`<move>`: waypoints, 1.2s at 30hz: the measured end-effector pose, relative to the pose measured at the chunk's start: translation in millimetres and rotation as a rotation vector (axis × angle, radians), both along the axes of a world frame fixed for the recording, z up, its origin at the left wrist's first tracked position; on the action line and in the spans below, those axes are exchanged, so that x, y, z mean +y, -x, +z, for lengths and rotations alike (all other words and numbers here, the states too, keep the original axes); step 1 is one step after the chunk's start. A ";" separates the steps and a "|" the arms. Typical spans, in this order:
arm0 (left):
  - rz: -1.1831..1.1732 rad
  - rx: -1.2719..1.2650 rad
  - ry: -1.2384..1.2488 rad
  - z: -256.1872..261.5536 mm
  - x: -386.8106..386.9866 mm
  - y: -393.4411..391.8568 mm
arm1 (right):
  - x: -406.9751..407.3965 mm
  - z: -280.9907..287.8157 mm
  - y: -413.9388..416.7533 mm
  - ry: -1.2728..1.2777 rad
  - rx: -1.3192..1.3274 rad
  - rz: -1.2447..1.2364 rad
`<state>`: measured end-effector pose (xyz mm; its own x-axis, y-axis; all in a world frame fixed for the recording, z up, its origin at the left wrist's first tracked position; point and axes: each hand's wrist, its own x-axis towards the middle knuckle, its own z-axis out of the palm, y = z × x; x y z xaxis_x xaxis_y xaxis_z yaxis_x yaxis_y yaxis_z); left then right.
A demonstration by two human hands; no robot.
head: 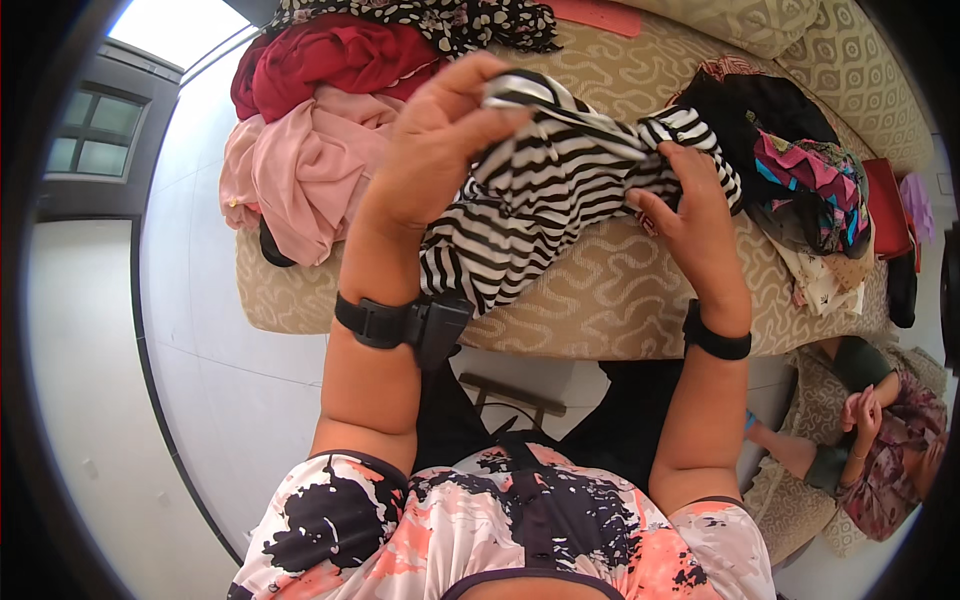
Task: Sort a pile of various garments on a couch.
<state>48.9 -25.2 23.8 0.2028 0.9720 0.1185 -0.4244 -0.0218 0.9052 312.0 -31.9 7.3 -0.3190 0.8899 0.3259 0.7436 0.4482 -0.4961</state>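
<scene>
A black-and-white striped garment point(525, 232) lies bunched over the patterned sofa seat point(645, 300) in front of me. My left hand point(446, 135) pinches a raised fold at its upper left, between thumb and fingers. At the garment's right end, my right hand point(690, 202) grips a bunched part, the thumb below and the fingers above. The cloth between both hands is gathered and partly twisted. A black strap with a box-shaped device point(442, 322) sits on my left wrist, and a plain black band point(716, 337) is around my right wrist.
Pink cloth point(315, 165), red cloth point(330, 64) and a black floral cloth point(420, 22) are heaped at left. Dark and multicoloured clothes point(810, 165) lie at right, near a red item point(889, 210). Another person point(885, 442) sits at lower right. The sofa backrest point(855, 67) rises behind.
</scene>
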 end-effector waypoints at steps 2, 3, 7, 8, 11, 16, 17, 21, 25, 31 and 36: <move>-0.178 -0.358 -0.185 4.0 2.7 6.0 | 1.7 2.1 -0.1 -0.051 -0.003 0.030; -0.220 -0.438 -0.235 1.4 3.2 13.0 | 1.5 9.8 -0.5 0.298 0.219 0.029; -0.216 -0.843 -0.239 -0.2 -3.1 28.4 | -11.3 34.4 -9.5 0.651 1.099 0.302; -0.149 -0.874 -0.153 12.3 -9.2 25.4 | -14.7 37.0 -10.7 0.556 1.484 0.440; 0.264 -0.299 -0.153 12.1 9.4 22.9 | -8.4 28.8 -34.8 0.541 1.841 0.534; 0.355 0.185 0.178 -16.7 13.5 19.6 | 18.7 -1.3 -41.8 0.279 1.597 -0.089; 0.217 0.348 0.091 -14.2 12.3 15.8 | 19.0 -1.3 -40.4 0.260 1.553 -0.133; -0.062 0.694 -0.069 -17.5 3.1 -6.2 | 15.9 6.0 -26.7 0.220 1.275 -0.264; 0.033 0.958 -0.344 -41.5 1.8 -11.7 | 15.1 0.4 -8.2 0.152 0.919 -0.190; 0.325 1.065 -0.240 -37.3 3.0 -9.2 | 6.7 -8.0 -3.8 0.095 0.318 -0.162; 0.370 1.376 -0.161 -37.6 2.6 -4.2 | 4.5 -7.1 -6.2 0.024 -0.151 -0.103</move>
<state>53.1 -22.6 -13.8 -0.0127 0.9884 0.1516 0.8243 -0.0755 0.5610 318.2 -27.5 0.3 -0.2696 0.9274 0.2593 0.8516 0.3554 -0.3854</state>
